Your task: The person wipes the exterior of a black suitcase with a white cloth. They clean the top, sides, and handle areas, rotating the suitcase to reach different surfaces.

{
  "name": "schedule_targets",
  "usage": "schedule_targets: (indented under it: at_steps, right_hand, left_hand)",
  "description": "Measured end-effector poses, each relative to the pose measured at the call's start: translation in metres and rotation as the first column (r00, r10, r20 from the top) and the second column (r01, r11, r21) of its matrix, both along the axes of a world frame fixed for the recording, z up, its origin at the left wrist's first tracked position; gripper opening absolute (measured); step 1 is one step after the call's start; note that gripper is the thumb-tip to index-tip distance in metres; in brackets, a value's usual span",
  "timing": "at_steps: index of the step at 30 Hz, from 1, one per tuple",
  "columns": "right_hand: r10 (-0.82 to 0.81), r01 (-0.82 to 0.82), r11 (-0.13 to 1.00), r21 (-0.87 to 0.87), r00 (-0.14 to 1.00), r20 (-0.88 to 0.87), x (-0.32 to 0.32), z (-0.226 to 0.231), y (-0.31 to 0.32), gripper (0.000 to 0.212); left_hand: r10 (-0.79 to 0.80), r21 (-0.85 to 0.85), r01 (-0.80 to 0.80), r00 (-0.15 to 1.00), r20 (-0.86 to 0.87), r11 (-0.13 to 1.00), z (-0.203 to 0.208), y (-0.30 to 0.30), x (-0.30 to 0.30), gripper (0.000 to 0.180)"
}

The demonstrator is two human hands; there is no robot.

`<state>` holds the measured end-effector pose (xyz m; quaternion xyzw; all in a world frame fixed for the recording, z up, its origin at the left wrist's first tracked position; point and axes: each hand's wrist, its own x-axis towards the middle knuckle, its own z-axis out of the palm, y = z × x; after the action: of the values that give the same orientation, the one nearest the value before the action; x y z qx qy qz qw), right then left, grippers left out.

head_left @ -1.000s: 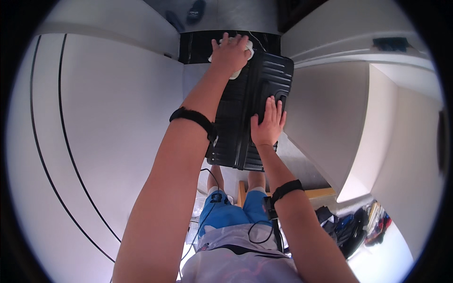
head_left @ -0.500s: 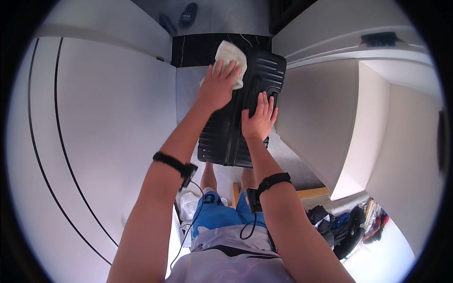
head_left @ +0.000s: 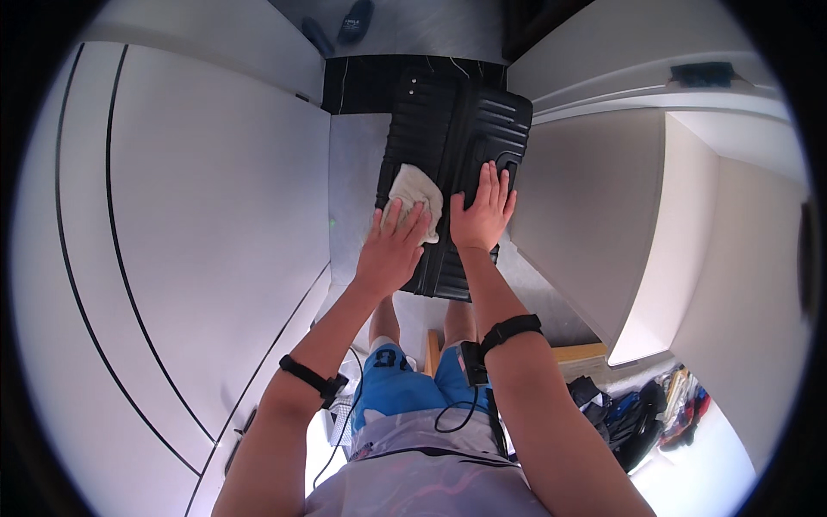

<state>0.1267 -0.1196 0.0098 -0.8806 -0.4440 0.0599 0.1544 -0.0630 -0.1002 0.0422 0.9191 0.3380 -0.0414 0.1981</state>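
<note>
A black ribbed hard-shell suitcase [head_left: 431,116] lies before me, with a seam running along its length. My left hand [head_left: 394,246] presses a cream-white cloth [head_left: 416,191] onto the left half of the shell, its fingers spread over the cloth's near part. The cloth is crumpled and its far end sticks out beyond my fingertips. On the right half, my right hand [head_left: 482,214] rests flat with fingers stretched forward, beside the suitcase's handle [head_left: 510,162]. Nothing shows in that hand, though its palm side is hidden.
White panels [head_left: 207,198] rise close on the left. A pale cabinet door [head_left: 594,215] stands near on the right. Beyond the suitcase are a black marbled floor strip [head_left: 353,86] and dark slippers [head_left: 354,21]. Piled clothes [head_left: 633,422] lie at lower right. Cables hang from both wrist straps.
My left hand has drawn the cloth toward me along the shell, baring the far left corner of the suitcase. My right hand stays at about the same place on the suitcase.
</note>
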Motion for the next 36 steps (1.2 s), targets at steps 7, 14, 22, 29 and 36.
schedule_targets:
  at_steps: [7, 14, 22, 29, 36]
  right_hand:
    - [0.051, -0.052, 0.999, 0.012, 0.998, 0.027, 0.002, -0.003, -0.002, 0.074]
    - [0.071, -0.071, 0.997, 0.009, 0.997, 0.029, 0.001, -0.002, -0.004, 0.074]
    - [0.083, -0.083, 0.996, -0.014, 0.996, 0.041, 0.001, 0.0, -0.006, 0.075]
    - [0.073, -0.073, 0.997, -0.011, 0.997, 0.031, 0.001, 0.003, -0.002, 0.073]
    - [0.068, -0.069, 0.997, 0.019, 0.997, 0.032, -0.002, 0.002, -0.002, 0.071]
  left_hand:
    - [0.324, 0.089, -0.326, 0.945, 0.036, 0.941, -0.013, 0.011, 0.03, 0.073]
    - [0.345, 0.098, -0.35, 0.936, 0.062, 0.932, -0.021, 0.041, 0.037, 0.073]
    - [0.414, 0.047, -0.42, 0.905, 0.1, 0.906, -0.028, 0.08, 0.054, 0.073]
    - [0.682, -0.261, -0.639, 0.72, 0.129, 0.724, -0.027, 0.124, 0.076, 0.067]
    - [0.792, -0.498, -0.655, 0.599, 0.115, 0.568, -0.028, 0.134, 0.064, 0.064]
